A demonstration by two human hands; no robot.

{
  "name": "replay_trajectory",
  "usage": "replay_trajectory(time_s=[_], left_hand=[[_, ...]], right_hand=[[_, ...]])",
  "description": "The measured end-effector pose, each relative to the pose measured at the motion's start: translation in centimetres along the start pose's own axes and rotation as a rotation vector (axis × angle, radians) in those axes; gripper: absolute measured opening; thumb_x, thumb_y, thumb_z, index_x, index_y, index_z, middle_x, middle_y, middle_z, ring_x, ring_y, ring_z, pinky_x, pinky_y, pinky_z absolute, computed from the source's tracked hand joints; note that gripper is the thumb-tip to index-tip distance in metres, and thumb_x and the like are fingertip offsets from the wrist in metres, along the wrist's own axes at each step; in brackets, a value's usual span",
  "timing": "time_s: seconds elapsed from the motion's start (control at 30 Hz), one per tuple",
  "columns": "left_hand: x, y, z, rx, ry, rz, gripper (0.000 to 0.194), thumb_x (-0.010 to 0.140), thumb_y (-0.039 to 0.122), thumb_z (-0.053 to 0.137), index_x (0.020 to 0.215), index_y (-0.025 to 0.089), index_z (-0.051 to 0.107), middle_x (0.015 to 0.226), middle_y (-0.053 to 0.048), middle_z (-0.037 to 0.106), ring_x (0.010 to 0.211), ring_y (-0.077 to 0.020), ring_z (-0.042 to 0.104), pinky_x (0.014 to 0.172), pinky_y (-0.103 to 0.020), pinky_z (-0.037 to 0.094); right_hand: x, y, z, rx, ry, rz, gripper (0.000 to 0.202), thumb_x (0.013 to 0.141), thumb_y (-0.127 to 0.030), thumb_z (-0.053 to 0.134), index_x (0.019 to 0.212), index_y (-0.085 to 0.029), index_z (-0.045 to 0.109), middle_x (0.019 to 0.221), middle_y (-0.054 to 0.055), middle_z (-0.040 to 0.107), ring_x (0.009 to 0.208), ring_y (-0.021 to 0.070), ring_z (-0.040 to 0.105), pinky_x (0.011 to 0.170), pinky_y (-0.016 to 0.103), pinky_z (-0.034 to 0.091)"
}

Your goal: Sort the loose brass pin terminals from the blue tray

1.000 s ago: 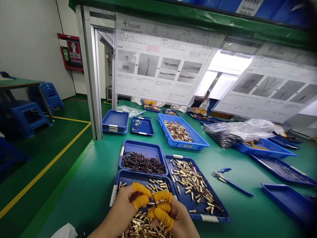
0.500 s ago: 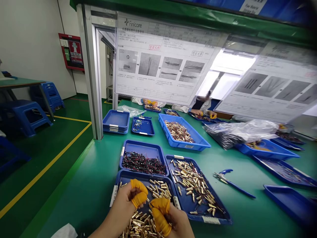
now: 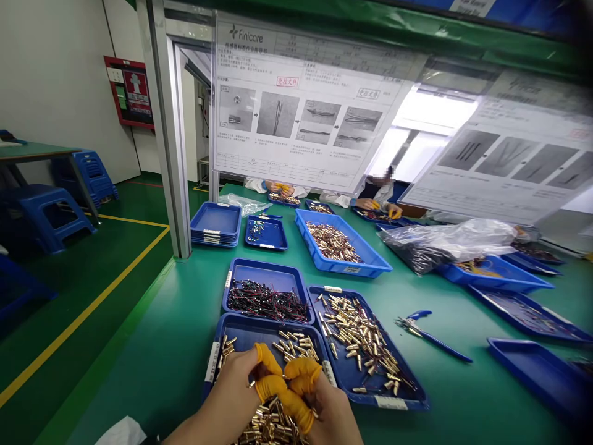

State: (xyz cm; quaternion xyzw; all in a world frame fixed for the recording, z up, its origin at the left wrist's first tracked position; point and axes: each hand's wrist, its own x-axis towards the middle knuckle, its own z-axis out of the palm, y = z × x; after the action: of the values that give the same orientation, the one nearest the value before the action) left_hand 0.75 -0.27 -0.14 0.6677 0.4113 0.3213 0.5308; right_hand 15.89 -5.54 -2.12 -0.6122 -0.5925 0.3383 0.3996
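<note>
My left hand (image 3: pixel 238 383) and my right hand (image 3: pixel 324 398) wear yellow finger cots and meet fingertip to fingertip, both pinched closed. A small metal sleeve (image 3: pixel 284 376) glints between the fingertips, mostly covered. The thin dark wire in my right fingers is now hidden by them. Under both hands lies a blue tray (image 3: pixel 259 330) with loose brass-coloured sleeves (image 3: pixel 271 426). Behind it, another tray (image 3: pixel 269 272) holds short black and red wires (image 3: pixel 269 301). To its right, a third tray (image 3: pixel 403 403) carries brass-coloured sleeves, some with wires attached (image 3: pixel 356 334).
Blue-handled pliers (image 3: pixel 433 337) lie to the right, near a blue tray (image 3: pixel 532 364). Farther back are a large blue bin (image 3: pixel 370 266), stacked trays (image 3: pixel 215 219) and a plastic bag (image 3: pixel 454 241). Instruction sheets (image 3: pixel 301 148) hang overhead. Co-workers' hands (image 3: pixel 384 209) show across the table.
My hands have come together; the fingertips were slightly apart before, with a dark wire tip showing at my right fingers. The view has shifted slightly.
</note>
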Motion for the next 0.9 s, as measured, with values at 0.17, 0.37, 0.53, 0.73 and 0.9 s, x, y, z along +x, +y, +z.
replay_trajectory(time_s=[0.17,0.37,0.53,0.73,0.9], left_hand=[[0.2,-0.4,0.0,-0.267,0.012,-0.046,0.007,0.068,0.021,0.06,0.074,0.018,0.06,0.078,-0.003,0.062,0.078,-0.0212,0.058,0.071,-0.03,0.045],[0.0,-0.5,0.0,-0.232,0.113,-0.026,0.01,0.068,0.018,0.06,0.078,0.02,0.063,0.082,-0.003,0.064,0.08,-0.0212,0.06,0.075,-0.031,0.046],[-0.2,-0.8,0.0,-0.026,0.106,0.112,0.004,0.074,0.019,0.061,0.07,0.019,0.063,0.074,-0.002,0.065,0.072,-0.0186,0.059,0.067,-0.026,0.045],[-0.9,0.0,-0.3,0.095,-0.012,0.26,0.02,0.083,0.026,0.055,0.065,0.019,0.061,0.069,-0.002,0.065,0.066,-0.0164,0.058,0.061,-0.022,0.041],[-1.2,0.8,-0.4,0.045,-0.196,0.359,0.026,0.084,0.033,0.055,0.064,0.019,0.063,0.064,-0.004,0.063,0.061,-0.0153,0.058,0.058,-0.021,0.04]], right_hand=[[0.1,0.0,-0.5,0.024,0.011,-0.02,0.028,0.073,-0.04,0.061,0.093,-0.021,0.058,0.072,0.004,0.065,0.062,0.0191,0.06,0.059,0.027,0.051],[0.2,-0.7,-1.5,0.015,0.022,-0.07,0.015,0.081,-0.032,0.055,0.085,-0.019,0.061,0.081,0.007,0.067,0.076,0.0215,0.065,0.067,0.026,0.052],[-0.1,-0.4,-0.5,0.092,0.115,-0.035,0.016,0.076,-0.034,0.061,0.076,-0.018,0.063,0.069,0.004,0.064,0.066,0.0196,0.062,0.06,0.025,0.049],[0.5,-2.5,-0.9,0.481,-0.192,0.178,0.027,0.06,-0.038,0.076,0.06,-0.018,0.058,0.051,-0.005,0.052,0.042,0.0093,0.048,0.043,0.02,0.042],[1.2,-3.1,-1.0,0.723,-0.483,0.229,0.03,0.049,-0.038,0.083,0.053,-0.019,0.06,0.051,-0.005,0.056,0.05,0.0107,0.057,0.056,0.022,0.048]])
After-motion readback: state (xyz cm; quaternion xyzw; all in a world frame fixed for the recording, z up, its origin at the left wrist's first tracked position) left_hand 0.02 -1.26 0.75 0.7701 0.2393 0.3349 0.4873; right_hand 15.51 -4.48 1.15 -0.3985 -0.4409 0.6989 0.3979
